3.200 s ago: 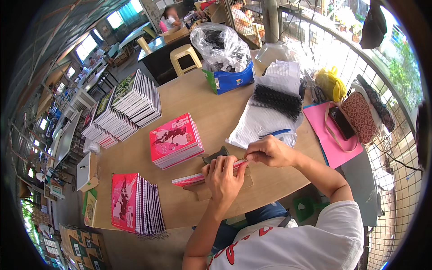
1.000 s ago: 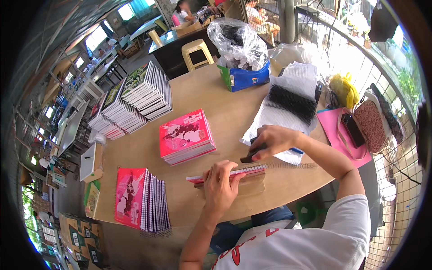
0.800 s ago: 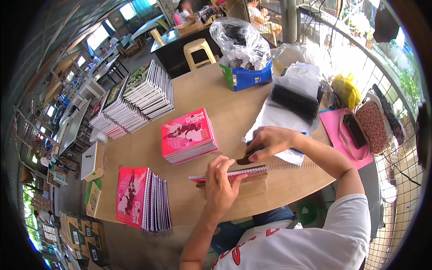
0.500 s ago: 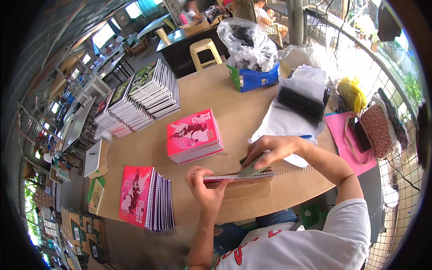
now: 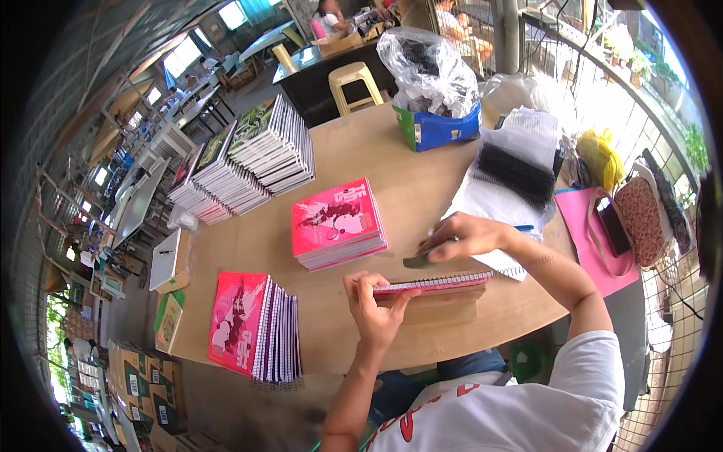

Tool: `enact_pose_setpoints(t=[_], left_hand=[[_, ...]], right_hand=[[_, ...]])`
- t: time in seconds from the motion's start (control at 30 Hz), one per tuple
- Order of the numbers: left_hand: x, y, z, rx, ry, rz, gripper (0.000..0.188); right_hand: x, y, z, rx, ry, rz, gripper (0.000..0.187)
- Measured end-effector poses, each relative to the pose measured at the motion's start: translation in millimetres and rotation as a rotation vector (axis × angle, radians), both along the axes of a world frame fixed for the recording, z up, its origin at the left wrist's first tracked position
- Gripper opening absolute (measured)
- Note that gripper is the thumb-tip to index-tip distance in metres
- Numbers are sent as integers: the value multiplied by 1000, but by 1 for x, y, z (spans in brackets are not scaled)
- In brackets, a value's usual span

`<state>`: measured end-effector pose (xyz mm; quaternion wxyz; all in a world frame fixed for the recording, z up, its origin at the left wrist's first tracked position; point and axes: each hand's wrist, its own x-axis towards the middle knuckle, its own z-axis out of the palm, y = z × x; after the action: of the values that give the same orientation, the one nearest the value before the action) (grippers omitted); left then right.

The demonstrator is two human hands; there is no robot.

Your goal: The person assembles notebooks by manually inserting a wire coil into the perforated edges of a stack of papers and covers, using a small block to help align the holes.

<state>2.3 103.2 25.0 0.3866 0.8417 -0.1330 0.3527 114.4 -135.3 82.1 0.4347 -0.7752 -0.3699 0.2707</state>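
Note:
My left hand [image 5: 374, 305] pinches the left end of a pink-covered notebook [image 5: 433, 287], which stands on edge with its punched spine up. A dark wire coil [image 5: 520, 271] runs along part of that spine and sticks out past its right end. Behind and under the notebook is a low wooden block [image 5: 444, 310]. My right hand [image 5: 465, 239] is closed around a small dark greenish, flat-ended piece [image 5: 419, 262], held just above and beyond the spine; its exact kind I cannot make out. A stack of pink notebooks [image 5: 335, 215] lies beyond my left hand.
More pink notebooks [image 5: 239, 324] lean in a row at the left. Taller notebook stacks [image 5: 271, 143] stand at the far left. Black coils [image 5: 516, 173] lie on white wrapping at the right, near a blue box [image 5: 444, 129] with plastic bags, a pink folder [image 5: 584, 218] and a patterned bag [image 5: 640, 215].
My right hand has lifted the greenish piece off the notebook's spine. The whole view has shifted slightly, and the left hand still grips the notebook.

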Motion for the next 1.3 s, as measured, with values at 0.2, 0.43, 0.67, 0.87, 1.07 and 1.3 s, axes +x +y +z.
enact_pose_setpoints(t=[0.2,0.43,0.67,0.87,1.07,1.3], left_hand=[[0,3,-3,28,-5,-11,67],[-1,3,-8,-95,54,-42,75],[-1,46,-25,-701,253,-351,40],[6,42,-17,-725,276,-338,40],[5,45,-22,-746,234,-372,53],[6,41,-13,-777,226,-375,71]], right_hand=[[1,20,5,-326,-280,54,65],[5,29,-11,63,-195,148,53],[3,30,-7,154,7,86,58],[14,29,-21,236,151,59,59],[6,46,-4,-22,-62,55,66],[17,62,-16,120,134,-9,66]])
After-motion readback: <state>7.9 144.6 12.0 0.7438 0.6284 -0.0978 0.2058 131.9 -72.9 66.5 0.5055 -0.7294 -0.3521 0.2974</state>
